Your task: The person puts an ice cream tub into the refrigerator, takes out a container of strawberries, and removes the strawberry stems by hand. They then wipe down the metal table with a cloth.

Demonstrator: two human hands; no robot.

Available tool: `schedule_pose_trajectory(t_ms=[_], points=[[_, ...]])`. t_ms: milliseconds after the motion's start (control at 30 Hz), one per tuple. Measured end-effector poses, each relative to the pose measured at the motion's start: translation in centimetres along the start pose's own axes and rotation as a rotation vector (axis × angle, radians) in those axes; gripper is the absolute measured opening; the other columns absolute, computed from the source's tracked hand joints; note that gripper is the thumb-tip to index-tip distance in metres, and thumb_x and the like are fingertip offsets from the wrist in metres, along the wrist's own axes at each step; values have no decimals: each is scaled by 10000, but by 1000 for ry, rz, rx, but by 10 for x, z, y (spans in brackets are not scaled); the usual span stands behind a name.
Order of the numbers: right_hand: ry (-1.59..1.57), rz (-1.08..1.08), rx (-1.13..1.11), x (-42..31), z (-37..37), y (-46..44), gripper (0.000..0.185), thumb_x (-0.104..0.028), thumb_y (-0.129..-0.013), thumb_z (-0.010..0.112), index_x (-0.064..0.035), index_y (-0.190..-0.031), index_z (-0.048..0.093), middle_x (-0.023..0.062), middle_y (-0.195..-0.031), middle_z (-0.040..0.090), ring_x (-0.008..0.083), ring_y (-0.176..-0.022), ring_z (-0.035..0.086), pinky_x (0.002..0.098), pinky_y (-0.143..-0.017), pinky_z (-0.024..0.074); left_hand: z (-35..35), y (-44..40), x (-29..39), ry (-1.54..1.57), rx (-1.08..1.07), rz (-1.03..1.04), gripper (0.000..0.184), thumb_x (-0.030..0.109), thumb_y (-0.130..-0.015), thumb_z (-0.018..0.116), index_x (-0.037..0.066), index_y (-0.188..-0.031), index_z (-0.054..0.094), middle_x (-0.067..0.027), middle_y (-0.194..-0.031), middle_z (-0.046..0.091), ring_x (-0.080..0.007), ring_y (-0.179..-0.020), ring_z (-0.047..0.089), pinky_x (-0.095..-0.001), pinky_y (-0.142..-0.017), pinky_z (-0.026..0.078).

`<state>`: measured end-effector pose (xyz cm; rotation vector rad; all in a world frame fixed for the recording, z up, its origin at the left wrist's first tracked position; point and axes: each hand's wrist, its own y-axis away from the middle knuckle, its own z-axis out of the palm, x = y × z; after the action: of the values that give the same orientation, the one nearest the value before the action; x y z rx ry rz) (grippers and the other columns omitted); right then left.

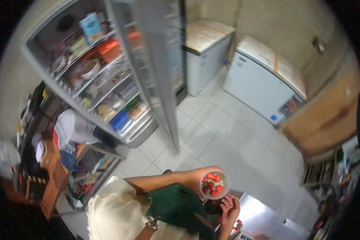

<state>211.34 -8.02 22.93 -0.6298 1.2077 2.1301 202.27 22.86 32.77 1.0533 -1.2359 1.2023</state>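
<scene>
My left hand (195, 177) is wrapped around a clear plastic cup (227, 185), seen from above. Inside the cup are red strawberries (214, 192) with some pale pieces between them. Just below the cup's rim is my right hand (230, 209), its fingers loosely bent and slightly apart, with nothing visible in them. More small red strawberries (239, 225) lie beside my right wrist, partly hidden by it. A shiny metal counter (260, 212) extends to the right of that hand. I wear a dark green apron (174, 204).
A tall glass-door fridge (142, 130) stands at the upper left, its door (158, 68) swung out and shelves full of food. Two white chest freezers (210, 56) (264, 84) line the back wall. A cluttered shelf unit (94, 168) is at left. Pale tiles (204, 140) cover the floor.
</scene>
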Motion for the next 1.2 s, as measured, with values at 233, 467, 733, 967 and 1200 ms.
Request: schedule_pose_trajectory(t_ms=[233, 467, 733, 967, 1200], points=[[221, 89, -179, 61, 139, -42, 369, -341, -1030, 631, -40, -1242, 602, 145, -1046, 741, 248, -833, 757, 338, -683, 627, -200, 202, 17, -269, 899, 68, 1131, 242, -608, 1049, 56, -1543, 441, -105, -1489, 562, -231, -1393, 538, -419, -1187, 444], [452, 214, -298, 101, 223, -38, 357, -346, -1020, 624, -52, -1223, 624, 138, -1043, 726, 262, -857, 742, 369, -685, 611, -370, 340, 74, -427, 1770, 325, 1014, 128, -634, 1010, 49, -1491, 473, -102, -1408, 601, -222, -1291, 601, -392, -1102, 512], [564, 169, -257, 103, 240, -32, 346, -364, -1012, 616, -70, -1193, 638, 123, -1026, 727, 244, -842, 714, 380, -712, 580, -536, 437, 70, -558, 2371, 417, 1022, 210, -548, 1038, 34, -1399, 501, -186, -1352, 580, -363, -1264, 573, -496, -1099, 472], [420, 210, -146, 113, 214, -20, 298, -311, -1024, 602, -56, -1172, 646, 128, -1004, 729, 251, -813, 711, 383, -697, 585, -471, 386, 14, -746, 2484, 237, 1079, 270, -541, 1033, 20, -1436, 484, -236, -1374, 550, -417, -1320, 509, -523, -1149, 398], [472, 195, -141, 115, 178, -15, 332, -338, -1022, 637, -47, -1182, 637, 145, -991, 734, 266, -781, 718, 392, -655, 592, -534, 408, -84, -502, 2539, 279, 1046, 295, -544, 1023, 2, -1403, 503, -242, -1346, 577, -411, -1291, 547, -517, -1142, 414]])
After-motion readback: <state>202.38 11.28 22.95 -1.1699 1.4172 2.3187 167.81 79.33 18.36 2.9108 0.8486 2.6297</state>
